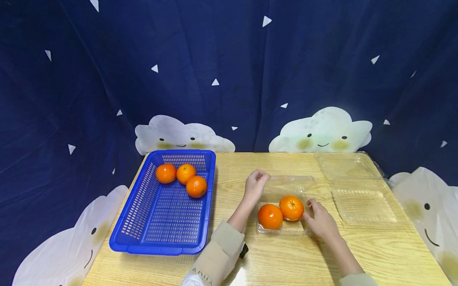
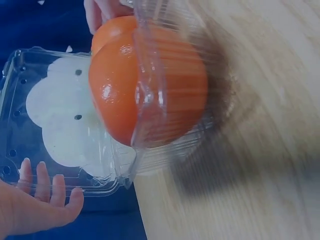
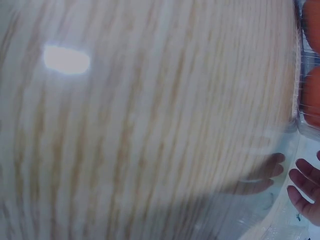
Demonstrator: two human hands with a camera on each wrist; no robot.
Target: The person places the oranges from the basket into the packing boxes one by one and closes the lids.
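A clear plastic clamshell box [image 1: 264, 230] stands on the table with two oranges side by side, one at the left [image 1: 270, 217] and one further back [image 1: 291, 207]. Its hinged lid [image 1: 290, 180] is raised at the back. My left hand [image 1: 256, 184] is at the lid's left edge; in the left wrist view its loosely bent fingers [image 2: 42, 182] show at the lid's rim. Beside the box's right wall is my right hand [image 1: 321, 220], fingers spread and slightly bent, with nothing in its grasp. The right wrist view catches those fingers [image 3: 305, 180] near the box.
A blue plastic basket [image 1: 161, 251] on the left holds three oranges [image 1: 185, 174] towards its back. At the right lies another clear clamshell [image 1: 365, 200], lid folded back. A dark blue curtain [image 1: 229, 59] with clouds hangs behind the wooden table [image 1: 279, 262].
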